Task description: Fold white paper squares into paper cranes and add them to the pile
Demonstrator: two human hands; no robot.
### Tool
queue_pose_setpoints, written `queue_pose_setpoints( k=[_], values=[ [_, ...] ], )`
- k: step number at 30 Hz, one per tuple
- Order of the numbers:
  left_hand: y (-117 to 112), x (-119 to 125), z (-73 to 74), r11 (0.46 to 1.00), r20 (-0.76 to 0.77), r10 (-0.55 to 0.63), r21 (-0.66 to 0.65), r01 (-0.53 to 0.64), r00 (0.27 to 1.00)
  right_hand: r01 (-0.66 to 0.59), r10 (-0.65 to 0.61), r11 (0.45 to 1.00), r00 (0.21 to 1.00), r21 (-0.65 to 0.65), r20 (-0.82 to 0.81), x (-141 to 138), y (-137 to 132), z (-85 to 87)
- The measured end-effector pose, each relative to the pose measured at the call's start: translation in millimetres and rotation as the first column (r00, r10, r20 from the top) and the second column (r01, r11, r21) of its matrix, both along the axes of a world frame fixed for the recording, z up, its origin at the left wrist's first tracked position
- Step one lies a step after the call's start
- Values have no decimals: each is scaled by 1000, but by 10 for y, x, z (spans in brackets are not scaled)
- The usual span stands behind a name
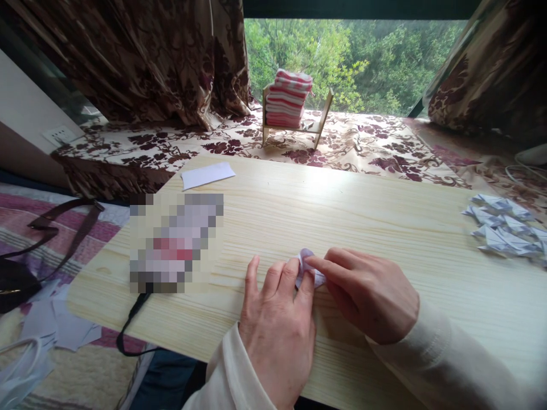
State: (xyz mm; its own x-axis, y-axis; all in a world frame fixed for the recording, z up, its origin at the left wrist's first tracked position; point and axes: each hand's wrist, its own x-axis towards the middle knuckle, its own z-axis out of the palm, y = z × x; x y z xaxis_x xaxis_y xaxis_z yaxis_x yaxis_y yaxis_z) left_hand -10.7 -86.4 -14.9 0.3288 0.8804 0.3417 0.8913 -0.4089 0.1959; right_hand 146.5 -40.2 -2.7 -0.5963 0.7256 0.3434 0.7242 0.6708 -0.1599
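A small folded piece of white paper [317, 278] lies on the light wooden table [265, 210], partly covered by my fingers. My left hand [280, 307] rests flat with its fingers spread, the index and middle fingertips pressing on the paper's left side. From the right, my right hand [367, 285] reaches over with its index fingertip on the paper's upper part. Its other fingers are curled in, and its thumb is mostly hidden beneath. Several folded paper pieces [506, 225] sit in a cluster at the table's right side.
A flat white paper strip [208, 175] lies near the far left edge. Left of my hands is a pixelated object [177, 245] with a black strap [132, 319]. More paper sheets [64, 319] are on the bed. A small wooden rack holds striped folded cloths [288, 99] by the window.
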Motion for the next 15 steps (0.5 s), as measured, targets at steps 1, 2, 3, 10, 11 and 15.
queue_pose_setpoints(
  k=[1,2,3,10,11,15],
  values=[
    [0,-1,0,1000,5,-1,-1,1,1000,5,-5,1000,1000,18,5,2,2,18],
    [0,-2,-1,1000,9,-2,-2,2,1000,9,-9,999,1000,37,11,5,4,39],
    [1,-3,-1,1000,13,-4,-2,4,1000,6,-7,999,1000,52,17,6,7,60],
    [12,-19,30,999,44,-10,-35,12,999,23,-24,999,1000,37,21,-53,111,161],
    [13,-23,37,999,50,-14,-43,17,999,27,-29,999,999,39,32,-70,137,165],
    [16,-41,54,997,74,-21,-73,26,997,37,-40,998,997,56,59,-133,223,168]
  ],
)
